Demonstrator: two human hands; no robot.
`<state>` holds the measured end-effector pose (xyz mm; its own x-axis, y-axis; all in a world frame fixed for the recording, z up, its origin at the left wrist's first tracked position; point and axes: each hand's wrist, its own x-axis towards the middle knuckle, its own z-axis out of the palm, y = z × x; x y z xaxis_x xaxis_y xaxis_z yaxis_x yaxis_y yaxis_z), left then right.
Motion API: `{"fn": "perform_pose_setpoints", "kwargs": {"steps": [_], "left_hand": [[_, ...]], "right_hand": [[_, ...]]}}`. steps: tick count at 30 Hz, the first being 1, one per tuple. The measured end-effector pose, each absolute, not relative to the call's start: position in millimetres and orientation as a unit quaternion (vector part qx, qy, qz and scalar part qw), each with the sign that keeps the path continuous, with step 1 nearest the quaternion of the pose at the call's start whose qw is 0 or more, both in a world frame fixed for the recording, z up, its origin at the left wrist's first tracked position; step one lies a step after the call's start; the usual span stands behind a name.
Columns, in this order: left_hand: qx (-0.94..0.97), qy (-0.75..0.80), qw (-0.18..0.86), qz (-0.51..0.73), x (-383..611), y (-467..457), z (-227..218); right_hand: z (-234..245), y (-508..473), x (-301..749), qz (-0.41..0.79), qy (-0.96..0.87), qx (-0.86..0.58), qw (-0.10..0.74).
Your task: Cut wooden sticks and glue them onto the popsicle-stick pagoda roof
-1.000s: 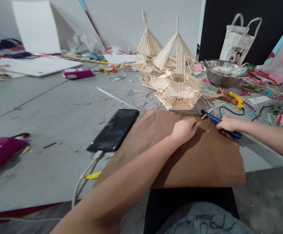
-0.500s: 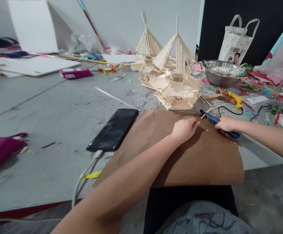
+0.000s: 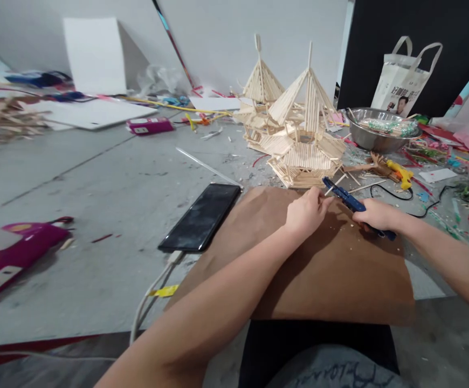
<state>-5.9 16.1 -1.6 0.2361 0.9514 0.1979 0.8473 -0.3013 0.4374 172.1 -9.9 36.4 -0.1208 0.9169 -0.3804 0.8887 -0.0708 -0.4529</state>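
Note:
My left hand [image 3: 306, 213] is closed, fingertips pinched on a thin wooden stick [image 3: 335, 185] above the brown paper sheet [image 3: 339, 275]. The stick slants up to the right and crosses the front end of a blue cutter [image 3: 350, 200]. My right hand [image 3: 374, 215] is wrapped round the cutter's handles, which point back to the right. Small pale chips lie on the paper beneath. Right behind my hands stands a pavilion model [image 3: 305, 153] built of thin wooden sticks, with two pointed roofs.
A black phone [image 3: 200, 217] with a white cable [image 3: 137, 307] lies left of the paper. Right of the model are a metal bowl [image 3: 374, 137], a yellow glue gun [image 3: 400, 173] and scattered scraps. Purple power strips [image 3: 24, 250] and a stick pile [image 3: 6, 121] are on the left.
The view has turned slightly left, so the scene sits further right. Both hands have shifted a little away from me, towards the model, and the cutter is closer to my left hand.

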Motion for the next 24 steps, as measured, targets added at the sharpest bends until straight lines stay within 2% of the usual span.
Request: {"fn": "perform_pose_setpoints", "kwargs": {"steps": [9, 14, 24], "left_hand": [[0.818, 0.539, 0.1, 0.175, -12.2, 17.1, 2.3], [0.821, 0.533, 0.086, 0.184, -11.3, 16.0, 0.5], [0.846, 0.49, 0.042, 0.207, -15.9, 19.4, -7.5]], "right_hand": [[29.3, -12.7, 170.4, 0.117, -0.758, -0.641, 0.04], [13.2, -12.6, 176.7, 0.077, -0.783, -0.611, 0.092], [5.8, -13.5, 183.0, 0.046, -0.815, -0.571, 0.091]]}}
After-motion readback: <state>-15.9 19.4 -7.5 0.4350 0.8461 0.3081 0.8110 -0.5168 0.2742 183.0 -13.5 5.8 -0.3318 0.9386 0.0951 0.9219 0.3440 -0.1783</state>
